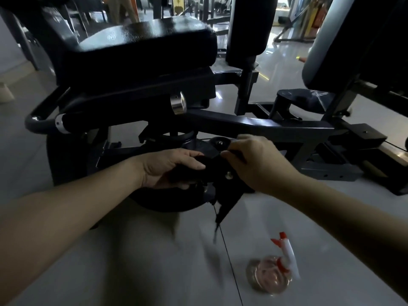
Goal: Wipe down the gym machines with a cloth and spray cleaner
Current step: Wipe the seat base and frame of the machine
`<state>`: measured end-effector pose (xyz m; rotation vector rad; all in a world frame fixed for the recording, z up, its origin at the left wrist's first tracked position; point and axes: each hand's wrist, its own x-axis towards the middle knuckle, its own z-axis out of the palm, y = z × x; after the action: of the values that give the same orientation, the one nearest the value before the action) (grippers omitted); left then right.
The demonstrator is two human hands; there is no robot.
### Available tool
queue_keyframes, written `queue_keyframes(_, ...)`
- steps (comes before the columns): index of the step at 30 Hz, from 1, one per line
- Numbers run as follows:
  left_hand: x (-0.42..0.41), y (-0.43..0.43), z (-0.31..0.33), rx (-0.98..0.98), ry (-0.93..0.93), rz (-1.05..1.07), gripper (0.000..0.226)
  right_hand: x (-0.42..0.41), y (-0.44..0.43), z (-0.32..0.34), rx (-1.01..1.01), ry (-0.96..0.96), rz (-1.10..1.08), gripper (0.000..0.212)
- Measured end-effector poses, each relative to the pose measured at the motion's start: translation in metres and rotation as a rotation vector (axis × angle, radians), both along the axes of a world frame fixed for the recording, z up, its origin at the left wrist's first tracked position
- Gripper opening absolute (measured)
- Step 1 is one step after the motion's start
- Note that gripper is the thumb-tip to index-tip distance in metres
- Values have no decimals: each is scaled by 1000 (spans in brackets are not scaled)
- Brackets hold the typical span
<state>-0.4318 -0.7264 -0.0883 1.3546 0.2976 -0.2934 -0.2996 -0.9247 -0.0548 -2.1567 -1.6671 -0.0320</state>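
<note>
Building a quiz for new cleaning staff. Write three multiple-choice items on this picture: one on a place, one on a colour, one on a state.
1. Where is the spray bottle?
A. On the seat pad
B. On the floor, below the right forearm
C. In the left hand

2. What colour is the bottle's trigger and nozzle?
A. Red
B. Blue
C. Green

3. What is the left hand doing?
A. Hanging free at the side
B. Squeezing the sprayer
C. Gripping a dark cloth against the machine's lower frame

Answers:
1 B: the bottle stands on the pale floor, apart from both hands.
2 A: red parts show on its white sprayer head.
3 C: the fingers curl around the cloth under the seat pad, while the right hand pinches a black part beside it.
</note>
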Motion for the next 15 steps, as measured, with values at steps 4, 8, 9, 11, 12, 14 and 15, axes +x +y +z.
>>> queue_keyframes(4, -5, -6, -10, 232, 167, -101, 30, 6, 8, 2, 95, 237, -20, 44)
queue_keyframes(8, 1, -13, -36, 546, 246, -42, 18, 2, 15, -33, -133, 32, -152, 47)
queue_keyframes(9, 3, -13, -40, 593, 244, 15, 16, -3, 18, -42, -191, -29, -138, 49)
queue_keyframes(11, 7, -9, -44, 673, 228, 143, 14, -10, 23, -47, -186, -236, -108, 35)
queue_keyframes(12, 8, -8, -46, 680, 216, 213, 15, -8, 26, -47, -200, -304, -106, 31)
queue_keyframes(14, 11, -7, -44, 651, 186, 303, 16, -6, 35, -39, -262, -307, -139, 29)
queue_keyframes(15, 12, -8, -43, 635, 175, 321, 18, -6, 41, -33, -306, -273, -170, 24)
